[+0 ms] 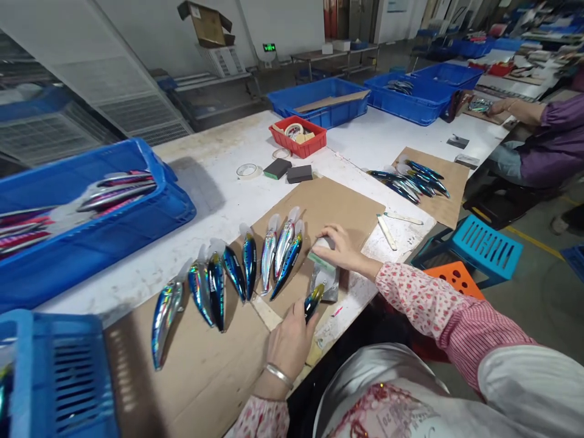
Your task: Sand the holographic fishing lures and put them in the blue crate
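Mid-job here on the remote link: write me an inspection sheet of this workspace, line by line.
Surface: white table, stained in places, with a cardboard sheet under the work.
Job's things: eight shiny lures lie in a row; more lie on a farther cardboard piece.
Clutter: two dark blocks, a tape roll, a red bin and two slim pale tools.
Left hand: grips a lure with a yellowish end.
Right hand: holds a pale block with a green edge.
Cables: nothing seen.
Surroundings: large blue bin at left, blue stool and another person at right.
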The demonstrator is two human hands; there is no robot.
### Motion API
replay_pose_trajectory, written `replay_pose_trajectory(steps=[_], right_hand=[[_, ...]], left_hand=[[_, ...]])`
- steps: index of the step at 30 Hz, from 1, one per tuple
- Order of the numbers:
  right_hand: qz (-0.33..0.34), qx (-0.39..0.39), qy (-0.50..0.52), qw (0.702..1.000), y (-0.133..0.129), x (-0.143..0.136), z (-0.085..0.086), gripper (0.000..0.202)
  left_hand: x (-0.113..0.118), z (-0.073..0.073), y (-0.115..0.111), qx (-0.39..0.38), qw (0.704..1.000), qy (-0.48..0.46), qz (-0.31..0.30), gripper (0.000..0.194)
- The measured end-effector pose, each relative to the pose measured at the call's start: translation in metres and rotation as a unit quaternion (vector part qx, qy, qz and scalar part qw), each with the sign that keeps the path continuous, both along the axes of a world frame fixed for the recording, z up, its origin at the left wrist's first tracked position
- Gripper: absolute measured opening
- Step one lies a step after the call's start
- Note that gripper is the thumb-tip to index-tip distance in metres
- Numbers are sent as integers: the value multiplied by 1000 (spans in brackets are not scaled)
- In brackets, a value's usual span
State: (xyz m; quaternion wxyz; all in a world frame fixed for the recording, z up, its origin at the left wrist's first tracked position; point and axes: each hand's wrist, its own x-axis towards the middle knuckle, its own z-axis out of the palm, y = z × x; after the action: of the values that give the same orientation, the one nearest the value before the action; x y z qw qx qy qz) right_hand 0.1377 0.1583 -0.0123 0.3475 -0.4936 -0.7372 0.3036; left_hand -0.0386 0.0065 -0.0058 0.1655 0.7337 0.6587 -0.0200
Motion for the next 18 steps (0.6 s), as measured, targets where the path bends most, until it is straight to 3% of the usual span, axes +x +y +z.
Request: replay_pose_trajectory(steps=[3,8,13,18], right_hand=[[26,-2,-102,994,-10,1,6,51],[82,-4,-203,976,-8,6,13,41],[138,-9,-182,974,2,16,13,37],[90,5,-159,983,0,12,13,38]], left_hand=[[1,-1,0,16,1000,0,-5,30],[3,2,1,9,1000,16,0,29],[3,0,1,9,1000,22,-3,29],[2,-5,4,0,999,38,-4,29]])
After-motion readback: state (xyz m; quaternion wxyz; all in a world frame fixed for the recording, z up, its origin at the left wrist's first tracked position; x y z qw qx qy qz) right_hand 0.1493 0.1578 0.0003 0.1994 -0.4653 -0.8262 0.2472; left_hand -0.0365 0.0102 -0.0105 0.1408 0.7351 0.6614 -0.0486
